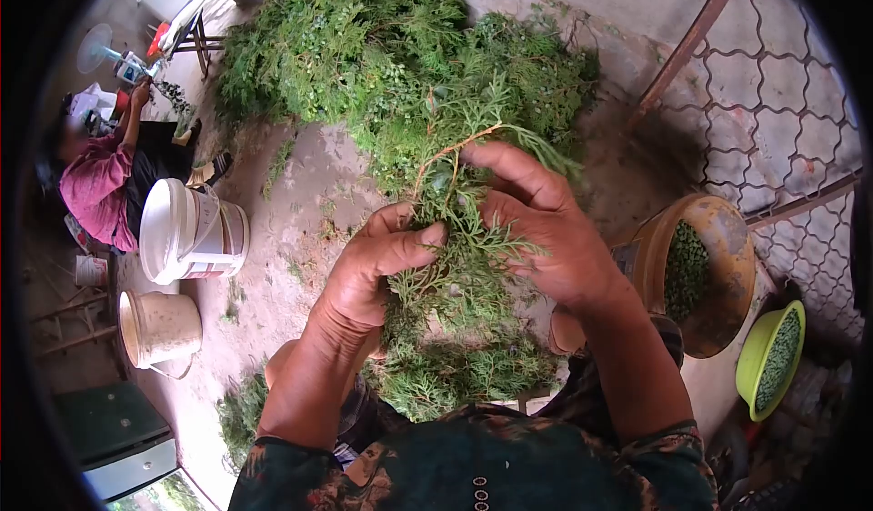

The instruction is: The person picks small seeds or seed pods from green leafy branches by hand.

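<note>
Between my two hands is a leafy conifer sprig (466, 209) with flat, scaly green fronds, an orange-brown stem and a few small green cones. My left hand (368, 270) pinches its lower left part between thumb and fingers. On the other side, the curled fingers of my right hand (568, 234) grip the sprig near its middle; some of its fingertips are hidden by the fronds. Below my hands, more cut greenery (464, 370) lies between my legs.
A large heap of conifer branches (364, 56) lies ahead. To the right stand a yellowish bucket (723, 284) and a lime-green basin (750, 356), both holding small green cones. At left are a white bucket (168, 229), a beige bucket (164, 329) and a seated person (100, 179) holding a sprig.
</note>
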`<state>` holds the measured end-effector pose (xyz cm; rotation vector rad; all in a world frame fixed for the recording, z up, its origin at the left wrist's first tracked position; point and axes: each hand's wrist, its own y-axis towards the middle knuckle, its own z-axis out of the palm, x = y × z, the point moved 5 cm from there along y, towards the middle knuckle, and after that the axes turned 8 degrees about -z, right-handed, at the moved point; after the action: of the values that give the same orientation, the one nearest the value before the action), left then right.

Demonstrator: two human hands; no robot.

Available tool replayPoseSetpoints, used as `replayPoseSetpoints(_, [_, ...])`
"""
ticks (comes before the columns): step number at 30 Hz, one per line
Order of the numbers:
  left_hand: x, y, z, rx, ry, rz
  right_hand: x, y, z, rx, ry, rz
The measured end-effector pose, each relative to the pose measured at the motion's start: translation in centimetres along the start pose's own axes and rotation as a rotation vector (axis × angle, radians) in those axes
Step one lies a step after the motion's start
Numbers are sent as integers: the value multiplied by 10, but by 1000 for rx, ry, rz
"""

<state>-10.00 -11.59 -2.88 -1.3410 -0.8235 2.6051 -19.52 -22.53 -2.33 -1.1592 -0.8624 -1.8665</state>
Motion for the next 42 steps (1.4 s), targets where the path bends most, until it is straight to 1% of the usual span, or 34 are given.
replayPoseSetpoints(4, [3, 2, -2, -53, 30, -10, 3, 1, 0, -24, -49, 48])
replayPoseSetpoints(6, [0, 0, -3, -131, 44, 46, 2, 0, -9, -187, -6, 147])
replayPoseSetpoints(7, [0, 1, -3, -131, 44, 46, 2, -2, -12, -230, -15, 147])
replayPoseSetpoints(8, [-2, 1, -5, -176, 90, 95, 1, -1, -12, -230, -15, 147])
replayPoseSetpoints(9, [-4, 1, -7, -220, 135, 144, 9, 0, -14, -279, -99, -48])
replayPoseSetpoints(10, [-3, 2, -8, -220, 132, 146, 18, 0, -16, -324, -184, -243])
replayPoseSetpoints(11, [-2, 4, -9, -197, 189, 154, 25, 1, -17, -321, -351, -376])
replayPoseSetpoints(12, [-1, 6, -8, -173, 247, 159, 20, 4, -17, -318, -351, -373])
replayPoseSetpoints(13, [-3, 7, -5, -99, 295, 218, 15, 6, -11, -253, -497, -426])
replayPoseSetpoints(15, [-2, 7, 1, -92, 334, 195, 8, 5, -6, -124, -672, -267])
replayPoseSetpoints(16, [-2, 7, 5, -87, 372, 182, 4, 6, -7, -25, -707, -221])
replayPoseSetpoints(18, [-3, 7, 5, -97, 399, 185, 7, 8, -4, 99, -626, -67])
replayPoseSetpoints(19, [-1, 7, 3, -70, 380, 180, 6, 8, -4, 99, -626, -66])
replayPoseSetpoints(21, [0, 9, -1, -44, 360, 174, 15, 5, -4, -31, -729, -404])
replayPoseSetpoints(22, [-1, 10, -4, -62, 393, 182, 12, 6, -8, -32, -730, -403])
replayPoseSetpoints(24, [0, 10, -1, -70, 424, 182, 21, 4, -37, -424, -836, -539])
replayPoseSetpoints(25, [-1, 8, 0, -160, 293, 162, 22, 12, -61, -634, -819, -432])
replayPoseSetpoints(26, [-1, 9, -1, -249, 156, 147, 29, 10, -67, -632, -833, -439])
replayPoseSetpoints(27, [2, 14, -6, -286, 40, 169, 15, 17, -69, -463, -55, -182])
replayPoseSetpoints(28, [4, 18, -8, -281, 33, 170, 5, 18, -51, -252, 711, 97])
replayPoseSetpoints(29, [7, 19, -14, -356, 47, 127, -3, 12, -39, -295, 660, 144])
replayPoseSetpoints(30, [8, 18, -21, -435, 64, 84, -9, 9, -28, -235, 709, 179])
replayPoseSetpoints(32, [7, 16, -19, -468, 62, 103, -16, 4, -15, -295, 704, 239])
replayPoseSetpoints(33, [6, 16, -19, -406, 38, 125, -16, 3, -10, -289, 708, 244])
replayPoseSetpoints(34, [5, 16, -18, -340, 13, 146, -15, 2, -8, -303, 639, 240])
replayPoseSetpoints(35, [5, 17, -19, -342, 11, 146, -14, 1, -8, -319, 569, 236])
replayPoseSetpoints(38, [9, 19, -17, -299, -42, 175, -14, 0, -6, -314, 532, 232])
replayPoseSetpoints(39, [10, 21, -9, -233, -95, 234, -14, -1, -5, -313, 533, 235])
replayPoseSetpoints(40, [10, 22, -4, -167, -147, 293, -14, -1, -4, -295, 448, 221])
replayPoseSetpoints(41, [8, 20, 1, -103, -206, 285, -14, -2, -3, -279, 362, 207])
replayPoseSetpoints(42, [6, 19, 6, -105, -208, 283, -15, -3, -1, -280, 362, 211])
